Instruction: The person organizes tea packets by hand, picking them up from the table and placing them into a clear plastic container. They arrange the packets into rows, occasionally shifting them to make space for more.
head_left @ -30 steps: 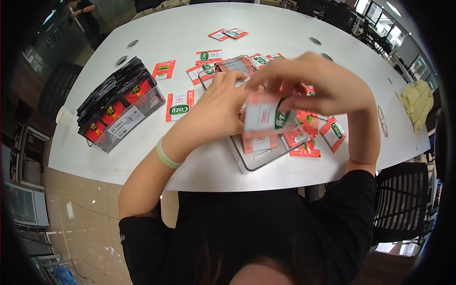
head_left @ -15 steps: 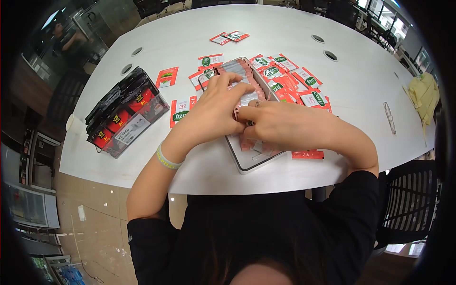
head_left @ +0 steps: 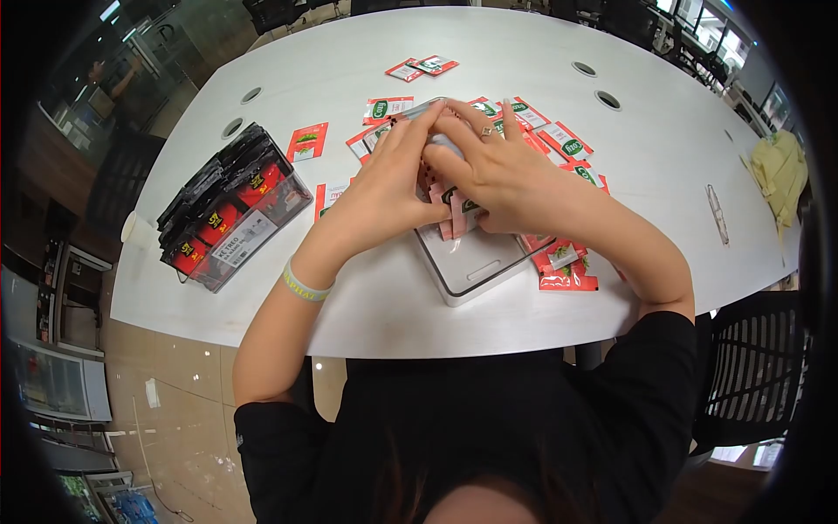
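Observation:
A clear plastic box (head_left: 476,284) lies lengthwise before me, its near end bare inside. A row of red-and-white tea sachets (head_left: 451,225) stands in it, mostly covered by my hands. My left hand (head_left: 388,179) curves over the row's left side, fingers toward the far end and thumb against the near sachets. From the right, my right hand (head_left: 497,170), with a ring, wraps over the same sachets, one finger sticking up. The two hands' fingertips meet near the far end. Loose Cozy sachets (head_left: 567,140) lie to the right of the box, others to its left.
A clear holder (head_left: 253,240) with black and red packets stands at left, beside a paper cup (head_left: 129,227). Two sachets (head_left: 423,67) lie farther back. A pen (head_left: 717,215) and yellow-green cloth (head_left: 775,179) are at right. Cable holes (head_left: 607,101) pierce the table.
Both hands have moved away from me along the box, the right one rising to the row's far end. The sachets have shifted from the near end, baring the box bottom there.

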A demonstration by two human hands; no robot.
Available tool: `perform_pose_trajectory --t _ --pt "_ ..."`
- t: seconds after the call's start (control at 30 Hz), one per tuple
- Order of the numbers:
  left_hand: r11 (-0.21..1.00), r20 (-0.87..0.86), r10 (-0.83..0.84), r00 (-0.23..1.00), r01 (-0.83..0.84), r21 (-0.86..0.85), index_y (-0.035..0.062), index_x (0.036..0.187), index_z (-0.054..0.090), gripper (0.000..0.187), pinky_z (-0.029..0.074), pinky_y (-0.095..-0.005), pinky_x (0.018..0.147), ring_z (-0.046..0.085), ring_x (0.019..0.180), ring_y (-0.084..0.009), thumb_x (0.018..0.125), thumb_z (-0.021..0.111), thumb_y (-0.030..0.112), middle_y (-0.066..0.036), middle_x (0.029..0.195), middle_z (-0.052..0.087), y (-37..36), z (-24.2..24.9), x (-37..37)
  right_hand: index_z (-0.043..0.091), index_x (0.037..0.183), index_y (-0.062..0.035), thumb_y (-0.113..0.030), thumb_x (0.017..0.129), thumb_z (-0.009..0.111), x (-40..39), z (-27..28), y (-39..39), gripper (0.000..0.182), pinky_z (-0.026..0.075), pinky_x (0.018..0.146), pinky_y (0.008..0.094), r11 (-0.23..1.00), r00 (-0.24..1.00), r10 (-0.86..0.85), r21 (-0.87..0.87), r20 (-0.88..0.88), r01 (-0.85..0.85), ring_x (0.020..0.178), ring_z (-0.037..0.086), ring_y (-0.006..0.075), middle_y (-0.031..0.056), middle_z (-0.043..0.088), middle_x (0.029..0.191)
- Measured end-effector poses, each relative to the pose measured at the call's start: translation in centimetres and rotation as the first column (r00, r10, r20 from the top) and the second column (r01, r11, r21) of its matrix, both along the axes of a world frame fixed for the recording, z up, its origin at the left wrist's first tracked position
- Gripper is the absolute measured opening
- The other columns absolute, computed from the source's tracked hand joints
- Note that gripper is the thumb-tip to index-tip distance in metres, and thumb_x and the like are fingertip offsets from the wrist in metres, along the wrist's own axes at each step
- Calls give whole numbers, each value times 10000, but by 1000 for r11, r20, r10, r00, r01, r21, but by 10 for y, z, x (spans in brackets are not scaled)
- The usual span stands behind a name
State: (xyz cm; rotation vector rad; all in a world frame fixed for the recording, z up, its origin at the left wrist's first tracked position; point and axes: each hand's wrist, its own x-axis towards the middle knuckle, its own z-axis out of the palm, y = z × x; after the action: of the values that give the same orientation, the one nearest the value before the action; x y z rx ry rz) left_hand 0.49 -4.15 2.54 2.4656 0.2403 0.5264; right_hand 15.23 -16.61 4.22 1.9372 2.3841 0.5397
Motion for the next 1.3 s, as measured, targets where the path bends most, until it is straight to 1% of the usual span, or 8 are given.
perform_pose_trajectory --t 0.2,0.27,0.5,0.6,0.67,0.8,1.2,1.3 --pt "988 167 51 985 -26 -150 52 1534 125 966 361 -412 1085 359 1350 -322 737 669 101 -183 1537 232 -21 9 -8 285 1389 -1 44 609 744 17 -10 11 906 573 742 458 999 920 -42 -28 -389 34 955 634 463 379 338 1361" --pt "695 188 45 981 104 -712 -21 1493 -109 1046 498 -303 757 552 995 -190 757 630 62 -176 1205 440 -38 25 -13 241 1422 26 30 620 751 16 -12 12 951 558 682 433 996 926 -91 -25 -367 88 799 662 450 470 337 1307" --pt "345 153 147 977 94 -934 1 1456 -122 958 431 -244 625 515 848 -122 789 565 1 -105 1104 488 -52 17 -5 187 1477 46 -112 669 779 5 -17 6 1014 570 771 442 993 957 -118 -25 -265 116 909 648 476 475 321 1342" --pt "267 247 200 948 190 -945 24 1444 -99 922 420 -246 646 510 863 -111 796 557 3 -93 1111 485 -46 7 0 194 1482 47 -191 699 777 4 -25 6 1004 569 794 451 991 978 33 132 -204 -6 960 635 486 474 307 1360" --pt "198 225 105 969 201 -959 25 1499 -186 972 408 -364 1004 466 1205 -193 820 507 -14 -143 1298 452 -38 2 1 203 1481 51 -230 730 762 3 -26 6 978 578 723 444 998 974 -16 63 -227 31 885 660 466 478 300 1367" --pt "245 195 -5 981 191 -951 5 1463 -71 899 455 -275 729 527 943 -130 804 541 7 -113 1160 475 -34 5 -3 216 1473 72 -233 732 760 -29 4 -13 968 578 634 413 961 932 -266 -142 -246 237 761 682 427 488 311 1354" --pt "505 17 -30 999 30 -863 -5 1501 -184 1011 468 -273 826 551 977 -165 788 532 -31 -175 1288 487 -41 11 -8 233 1473 97 -204 742 701 -33 5 -16 919 542 527 313 966 969 -246 -85 -21 244 654 691 281 467 377 1343" --pt "517 1 -133 991 70 -853 -35 1484 -203 1069 364 -320 1033 385 1282 -237 775 589 77 -209 1402 326 -40 16 -11 233 1471 99 -200 742 703 -33 11 -16 918 543 530 311 953 960 -281 -119 -8 278 647 688 282 448 375 1363"
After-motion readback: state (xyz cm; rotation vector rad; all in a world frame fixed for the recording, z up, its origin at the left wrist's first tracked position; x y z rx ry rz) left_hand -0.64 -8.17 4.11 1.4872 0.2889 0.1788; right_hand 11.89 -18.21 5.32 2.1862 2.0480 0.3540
